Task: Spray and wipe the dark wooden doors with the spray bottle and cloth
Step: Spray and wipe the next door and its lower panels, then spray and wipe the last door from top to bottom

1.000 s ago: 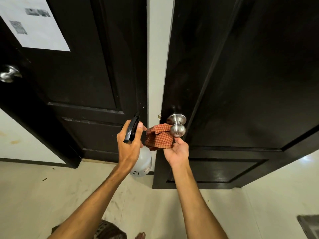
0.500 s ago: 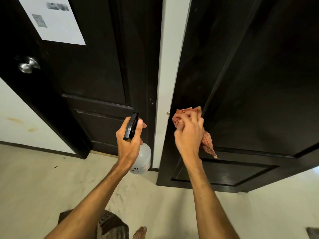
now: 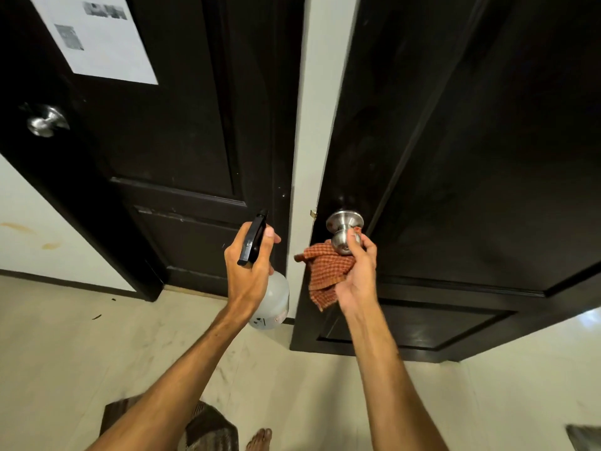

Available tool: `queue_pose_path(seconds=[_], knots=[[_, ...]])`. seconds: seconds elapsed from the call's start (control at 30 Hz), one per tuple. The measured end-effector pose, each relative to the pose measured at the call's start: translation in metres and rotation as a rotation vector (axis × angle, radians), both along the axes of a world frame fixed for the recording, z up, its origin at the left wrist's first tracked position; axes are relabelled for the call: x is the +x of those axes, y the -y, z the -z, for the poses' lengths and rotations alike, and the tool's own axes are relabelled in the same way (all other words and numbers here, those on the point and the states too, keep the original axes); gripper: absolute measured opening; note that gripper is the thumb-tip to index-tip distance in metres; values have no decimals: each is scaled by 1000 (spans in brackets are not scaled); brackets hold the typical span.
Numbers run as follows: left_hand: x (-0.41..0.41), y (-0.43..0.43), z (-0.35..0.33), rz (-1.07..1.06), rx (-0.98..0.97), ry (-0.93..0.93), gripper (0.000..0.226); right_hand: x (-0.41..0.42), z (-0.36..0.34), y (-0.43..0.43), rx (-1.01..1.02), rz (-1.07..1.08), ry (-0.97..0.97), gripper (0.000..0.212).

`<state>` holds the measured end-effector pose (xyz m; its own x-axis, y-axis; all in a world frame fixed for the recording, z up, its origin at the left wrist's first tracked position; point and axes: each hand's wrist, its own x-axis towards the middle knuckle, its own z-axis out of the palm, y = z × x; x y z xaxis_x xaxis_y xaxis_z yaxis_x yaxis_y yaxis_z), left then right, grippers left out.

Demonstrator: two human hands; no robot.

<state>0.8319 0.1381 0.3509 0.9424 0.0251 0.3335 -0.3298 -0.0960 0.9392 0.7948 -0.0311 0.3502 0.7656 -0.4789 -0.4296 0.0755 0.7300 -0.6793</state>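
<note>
Dim, warm indoor light, glare patch on floor tiles (image 3: pixel 590 319) at right, wide-angle bending at the edges

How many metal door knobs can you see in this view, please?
2. One door knob sits on the left door, below the paper notice. The other door knob is on the right door, where the right hand grips it with the cloth.

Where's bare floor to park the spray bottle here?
Free: pale floor left of the left hand, below the left door; also floor right of the right forearm, under the right door. Crowded: between the arms, by the foot and patterned mat.
</note>
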Motion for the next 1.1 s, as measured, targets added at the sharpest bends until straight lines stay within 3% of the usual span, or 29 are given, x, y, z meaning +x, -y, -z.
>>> queue_pose_path(seconds=[0.17, 0.43, 0.5, 0.57, 0.63, 0.7, 0.77, 0.9, 1.0, 1.1], knots=[[1, 1, -4, 4, 7, 11, 16, 20, -18, -17, 140, 245, -55, 54], [-7, -3, -4, 42, -16, -9, 10, -7, -12, -21, 64, 262, -69, 51], [-10, -4, -1, 67, -25, -2, 9, -25, -3, -25, -52, 307, -68, 49], [-12, -6, 4, 92, -29, -11, 10, -46, 7, -32, -407, 449, -72, 49], [-15, -8, 9, 119, -31, -30, 17, -63, 18, -39, -1051, 647, -168, 52], [-19, -9, 12, 137, -12, -40, 17, -68, 29, -47, -1667, 676, -168, 50], [-24, -9, 15, 173, -4, -49, 10, -69, 36, -63, -1899, 561, -164, 53], [-35, -8, 14, 258, -3, -65, 20, -88, 41, -90, -1830, 653, -283, 42], [-45, -7, 14, 316, -12, -77, 23, -105, 53, -102, -1787, 632, -326, 48], [-53, -5, 13, 371, 5, -76, 15, -117, 64, -119, -1504, 515, -368, 56]])
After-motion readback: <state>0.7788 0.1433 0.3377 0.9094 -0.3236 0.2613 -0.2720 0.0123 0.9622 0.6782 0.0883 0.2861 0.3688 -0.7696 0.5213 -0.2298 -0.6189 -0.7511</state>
